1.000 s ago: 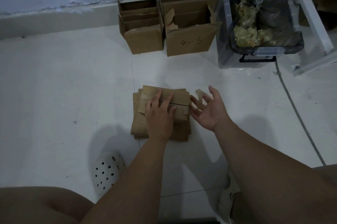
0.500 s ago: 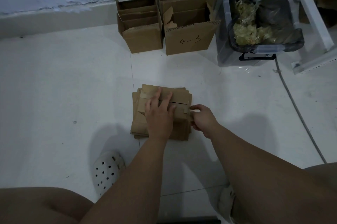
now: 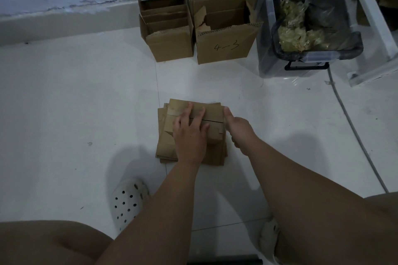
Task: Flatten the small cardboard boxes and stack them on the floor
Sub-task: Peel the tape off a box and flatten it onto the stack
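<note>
**flat cardboard being pressed onto the floor pile**

the stack of flattened boxes (image 3: 167,146) is lying on the white tiled floor (image 3: 75,103), in the middle of the view and just beyond the person's knees. it is showing as a low pile of plain brown cardboard sheets, their edges sitting slightly out of line along the left and near sides. the top flattened box (image 3: 213,113) is resting toward the far end of the pile, with a dark slit running across it where two flaps are meeting.

the left hand (image 3: 189,133) is pressing down flat on that top piece, fingers straight and a little spread. the right hand (image 3: 238,129) is sitting against the pile's right edge, its thumb stretching along the edge of the top piece. its other fingers are curling down beside the pile and are hidden, so i cannot tell whether they are gripping the cardboard. the two hands are staying apart, with the top piece showing between them.

a second ago the right hand was hovering open and spread just right of the pile. half a second ago it was bunching at the edge, and now the thumb is reaching farther along it. the left hand and the pile are keeping the same place as before.

far behind, two upright open boxes are standing by the wall: a smaller box (image 3: 170,47) and, touching its right side, a larger box (image 3: 226,49) marked "4-3".
</note>
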The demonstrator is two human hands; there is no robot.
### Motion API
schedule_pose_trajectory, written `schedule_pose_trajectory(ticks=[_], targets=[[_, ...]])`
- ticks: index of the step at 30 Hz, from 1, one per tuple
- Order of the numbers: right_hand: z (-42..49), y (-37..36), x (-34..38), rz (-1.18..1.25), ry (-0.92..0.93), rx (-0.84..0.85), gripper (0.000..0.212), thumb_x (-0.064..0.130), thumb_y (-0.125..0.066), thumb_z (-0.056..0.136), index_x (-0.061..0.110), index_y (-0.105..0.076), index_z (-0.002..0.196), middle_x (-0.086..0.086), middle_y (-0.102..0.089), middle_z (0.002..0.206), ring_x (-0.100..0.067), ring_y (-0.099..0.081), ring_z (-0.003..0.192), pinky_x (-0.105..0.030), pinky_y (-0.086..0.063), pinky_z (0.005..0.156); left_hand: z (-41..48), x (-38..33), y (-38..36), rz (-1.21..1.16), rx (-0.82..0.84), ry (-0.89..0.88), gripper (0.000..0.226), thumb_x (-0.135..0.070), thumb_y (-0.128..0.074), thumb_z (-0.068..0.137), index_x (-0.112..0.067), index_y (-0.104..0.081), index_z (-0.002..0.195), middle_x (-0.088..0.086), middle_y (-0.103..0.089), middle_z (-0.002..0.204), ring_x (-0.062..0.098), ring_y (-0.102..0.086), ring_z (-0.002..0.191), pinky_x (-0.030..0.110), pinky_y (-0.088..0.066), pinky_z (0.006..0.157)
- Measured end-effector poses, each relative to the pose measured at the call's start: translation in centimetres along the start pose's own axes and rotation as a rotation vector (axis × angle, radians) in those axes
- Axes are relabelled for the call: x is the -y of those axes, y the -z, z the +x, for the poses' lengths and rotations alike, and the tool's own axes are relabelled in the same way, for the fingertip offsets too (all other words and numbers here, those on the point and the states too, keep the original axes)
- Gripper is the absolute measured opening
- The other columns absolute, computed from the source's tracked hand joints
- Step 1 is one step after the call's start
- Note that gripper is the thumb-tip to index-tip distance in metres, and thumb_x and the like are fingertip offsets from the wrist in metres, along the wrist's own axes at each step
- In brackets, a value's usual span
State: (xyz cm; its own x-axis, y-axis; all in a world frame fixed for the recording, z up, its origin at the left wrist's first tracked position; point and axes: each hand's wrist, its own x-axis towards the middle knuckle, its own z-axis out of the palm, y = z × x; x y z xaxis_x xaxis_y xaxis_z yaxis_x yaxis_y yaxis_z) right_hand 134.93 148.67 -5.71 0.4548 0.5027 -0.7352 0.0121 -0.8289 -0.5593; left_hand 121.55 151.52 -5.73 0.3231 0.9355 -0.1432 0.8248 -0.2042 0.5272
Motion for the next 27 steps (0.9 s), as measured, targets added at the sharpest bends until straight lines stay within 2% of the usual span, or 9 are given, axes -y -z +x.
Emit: schedule_pose_trajectory(ticks=[4,9,12,17,19,21,23,25,27], targets=[[-0.2,0.5,-0.3,0.247,-0.035,0.054,0.052,0.057,-0.048,0.092,0.017,-0.038,0.059,0.003,-0.034,0.051,-0.012,-0.029,0.045,-0.025,-0.025,0.045,0.0,-0.1,0.1,0.003,0.013,0.005,0.042,-0.029,-0.054,0.094,-0.024,-0.05,0.136,0.002,-0.03,0.153,0.03,-0.029,0.133,0.039,-0.025,0.108],[-0.9,0.3,-1.6,0.743,-0.191,0.269,0.027,0.039,-0.058,0.093,0.017,-0.06,0.079,0.006,-0.045,0.05,-0.008,-0.034,0.044,-0.021,-0.029,0.047,-0.3,-0.1,0.2,-0.007,-0.002,-0.01,0.041,-0.027,-0.056,0.094,-0.022,-0.052,0.134,0.005,-0.032,0.152,0.033,-0.031,0.131,0.04,-0.027,0.108],[-1.2,-0.2,-1.7,0.708,-0.216,0.168,0.021,0.035,-0.057,0.094,0.016,-0.064,0.088,0.005,-0.062,0.069,-0.01,-0.052,0.065,-0.025,-0.045,0.064,-0.3,0.0,0.1,-0.003,-0.001,-0.013,0.041,-0.028,-0.055,0.094,-0.022,-0.052,0.134,0.005,-0.032,0.152,0.033,-0.032,0.13,0.041,-0.027,0.107],[-0.2,-0.6,-1.4,0.303,-0.16,-0.104,0.032,0.034,-0.048,0.098,0.008,-0.056,0.082,-0.01,-0.057,0.09,-0.015,-0.045,0.067,-0.031,-0.041,0.068,-0.2,-0.1,0.0,0.004,0.009,-0.014,0.042,-0.029,-0.053,0.095,-0.022,-0.051,0.136,0.004,-0.031,0.152,0.033,-0.03,0.132,0.042,-0.027,0.109],[0.2,-0.3,-2.1,0.5,-0.295,-0.237,0.023,0.022,-0.043,0.1,0.004,-0.057,0.1,-0.018,-0.059,0.103,-0.023,-0.057,0.08,-0.036,-0.05,0.076,-0.2,0.0,0.0,0.006,0.013,-0.004,0.042,-0.03,-0.052,0.095,-0.023,-0.049,0.137,0.003,-0.029,0.153,0.032,-0.029,0.133,0.041,-0.025,0.109],[0.3,0.6,-3.0,0.783,-0.43,-0.265,0.026,0.004,-0.037,0.099,0.005,-0.052,0.12,-0.022,-0.059,0.117,-0.03,-0.064,0.092,-0.033,-0.055,0.068,-0.1,0.0,0.0,0.008,0.019,-0.001,0.042,-0.031,-0.051,0.096,-0.024,-0.049,0.137,0.002,-0.028,0.154,0.032,-0.027,0.133,0.041,-0.024,0.11],[0.3,1.0,-3.6,0.933,-0.496,-0.244,0.033,-0.003,-0.033,0.097,0.008,-0.052,0.122,-0.019,-0.065,0.102,-0.022,-0.064,0.065,-0.022,-0.052,0.047,-0.1,0.0,0.0,0.006,0.022,0.0,0.042,-0.031,-0.051,0.096,-0.024,-0.049,0.137,0.002,-0.028,0.154,0.032,-0.027,0.134,0.042,-0.024,0.11],[0.2,0.6,-3.0,0.861,-0.467,-0.238,0.037,-0.001,-0.03,0.096,0.005,-0.058,0.119,-0.01,-0.056,0.072,-0.013,-0.041,0.038,-0.014,-0.033,0.032,0.0,0.0,-0.2,0.004,0.013,0.005,0.041,-0.03,-0.051,0.095,-0.023,-0.05,0.136,0.002,-0.029,0.153,0.032,-0.027,0.133,0.041,-0.026,0.109],[0.4,0.3,-2.1,0.682,-0.356,-0.258,0.039,0.0,-0.031,0.095,0.004,-0.062,0.119,-0.002,-0.046,0.067,-0.01,-0.034,0.045,-0.018,-0.031,0.038,0.0,-0.1,-0.3,0.005,0.009,0.014,0.041,-0.03,-0.051,0.095,-0.024,-0.05,0.136,0.002,-0.03,0.153,0.031,-0.027,0.133,0.041,-0.026,0.109]])
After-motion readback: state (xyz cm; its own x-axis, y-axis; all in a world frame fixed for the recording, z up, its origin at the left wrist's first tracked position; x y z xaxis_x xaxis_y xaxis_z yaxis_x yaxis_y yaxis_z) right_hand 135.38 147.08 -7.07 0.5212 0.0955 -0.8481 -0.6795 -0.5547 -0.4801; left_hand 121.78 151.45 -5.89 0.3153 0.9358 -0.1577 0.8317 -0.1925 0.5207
